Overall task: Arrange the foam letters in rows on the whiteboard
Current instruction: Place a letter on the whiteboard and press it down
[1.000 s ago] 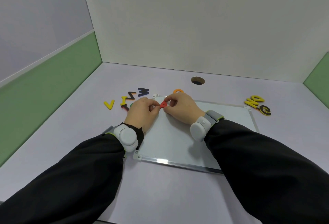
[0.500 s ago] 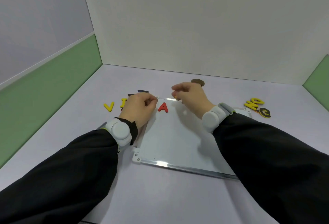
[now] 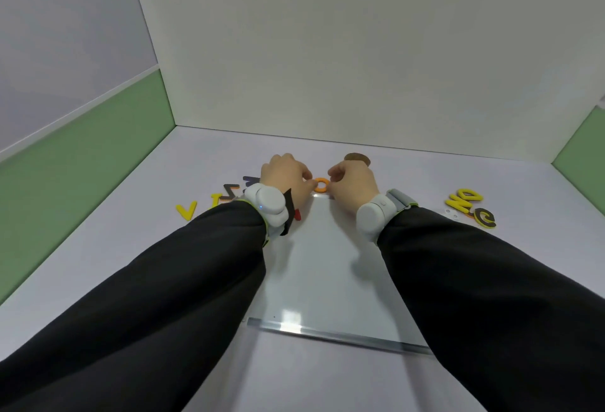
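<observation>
Both hands meet at the orange O (image 3: 321,185), which sits just past the far edge of the whiteboard (image 3: 327,267). The left hand (image 3: 288,175) has its fingers (image 3: 307,184) curled against the O's left side, and the right hand (image 3: 353,182) has its fingers (image 3: 331,179) curled against the right side; it looks like a two-handed pinch on the O, though how firm the hold is cannot be told.

Just behind the left wrist, a sliver of the red A (image 3: 297,214) shows on the board (the wrist hides most of it). Left of the fingers, on the worktop (image 3: 137,248), lie a yellow V (image 3: 186,210), an I (image 3: 215,200), a dark Z (image 3: 230,189) and another dark letter (image 3: 250,179). Well to the right lies a yellow pile (image 3: 465,202) with a dark-backed curl (image 3: 486,217).

By my reading the task has barely begun: one letter is on the board, the O is in hand, and the rest is still loose.

Half a second earlier the A lay in plain sight between the hands; since then both hands have reached further out and closed round the O.
</observation>
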Available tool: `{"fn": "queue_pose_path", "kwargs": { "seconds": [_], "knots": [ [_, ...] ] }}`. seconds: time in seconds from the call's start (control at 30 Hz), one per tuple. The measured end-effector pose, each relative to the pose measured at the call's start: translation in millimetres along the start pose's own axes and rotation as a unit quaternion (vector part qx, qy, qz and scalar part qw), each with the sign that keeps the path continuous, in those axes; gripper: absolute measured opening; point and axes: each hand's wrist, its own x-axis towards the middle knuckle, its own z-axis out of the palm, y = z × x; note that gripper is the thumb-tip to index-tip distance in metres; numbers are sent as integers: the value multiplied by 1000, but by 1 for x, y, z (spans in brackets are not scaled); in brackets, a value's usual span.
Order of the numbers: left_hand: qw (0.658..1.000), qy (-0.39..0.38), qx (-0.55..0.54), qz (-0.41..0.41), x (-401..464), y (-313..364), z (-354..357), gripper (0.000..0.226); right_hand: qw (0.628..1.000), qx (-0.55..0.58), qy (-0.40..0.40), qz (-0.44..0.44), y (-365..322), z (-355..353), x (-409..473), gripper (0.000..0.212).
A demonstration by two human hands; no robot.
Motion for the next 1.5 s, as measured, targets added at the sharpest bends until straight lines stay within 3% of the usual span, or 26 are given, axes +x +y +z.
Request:
{"fn": "queue_pose_path", "kwargs": {
  "seconds": [0.1,0.23,0.4,0.6,0.8,1.13,1.23,1.37,1.5],
  "knots": [
    [999,-21,39,-9,7,7,9,36,1000,4,-8,-6,3,1,2,29],
    [999,-10,10,-32,10,8,15,32,999,35,-15,7,5,4,6,31],
    [993,16,-102,-50,7,6,15,23,987,162,-7,14,8,2,3,34],
    [956,31,-289,-34,0,2,1,9,978,205,36,-27,6,-11,-1,22],
    [934,46,-352,-28,-16,3,-12,14,981,187,8,-60,3,-25,-9,10],
    [922,24,-383,-46,-64,9,-15,12,989,69,-64,-117,10,-35,-34,9],
    [938,18,-346,-28,-74,5,-12,15,989,64,-77,-111,12,-35,-44,8],
    [988,24,-152,18,-89,8,-11,29,990,48,-78,-106,17,-29,-47,7],
    [998,1,9,64,-113,21,-9,31,991,21,-82,-108,18,-26,-46,7]
  ]
}}
